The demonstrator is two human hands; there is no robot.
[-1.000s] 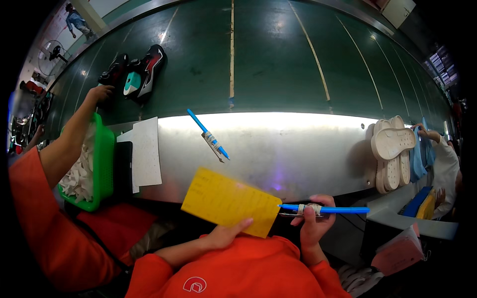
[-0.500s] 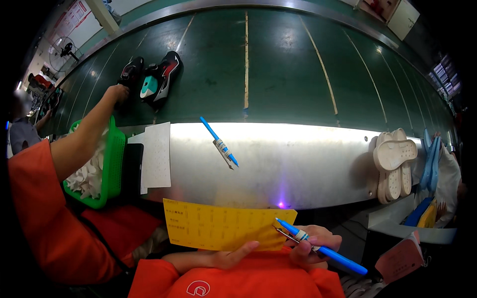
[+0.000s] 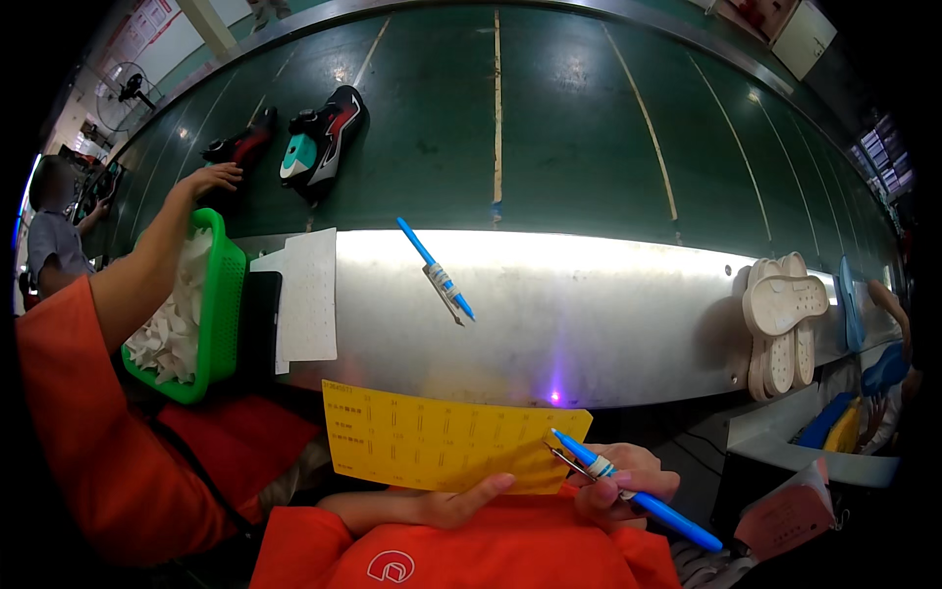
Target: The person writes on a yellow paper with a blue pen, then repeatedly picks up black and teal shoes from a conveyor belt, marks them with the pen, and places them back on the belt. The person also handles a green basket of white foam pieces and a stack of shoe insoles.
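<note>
A yellow printed card [image 3: 432, 442] is held up in front of my orange shirt. My left hand [image 3: 469, 499] grips its lower edge, thumb in front and the other fingers hidden behind. In my right hand [image 3: 626, 479], beside the card's right end, is a blue pen [image 3: 677, 520] with a thin pointed metal tool bound to it by whitish tape. The pen's tip lies over the card's right side; whether it touches cannot be seen. A second blue pen [image 3: 417, 245], also with a metal point taped on, lies on the metal ledge [image 3: 608, 324] ahead.
A co-worker's hand [image 3: 211, 177] reaches over a green basket [image 3: 231, 304] of white pieces, beside a dark shoe [image 3: 245, 147]. Another shoe [image 3: 324, 147] stands on the green conveyor belt [image 3: 422, 128]. White sheets [image 3: 309, 294] lie left; pale insoles [image 3: 780, 304] stack right.
The co-worker's hand has come off the left shoe, which now lies turned at a different angle. My hands, the card and the pen keep their places, with a slight shift of view.
</note>
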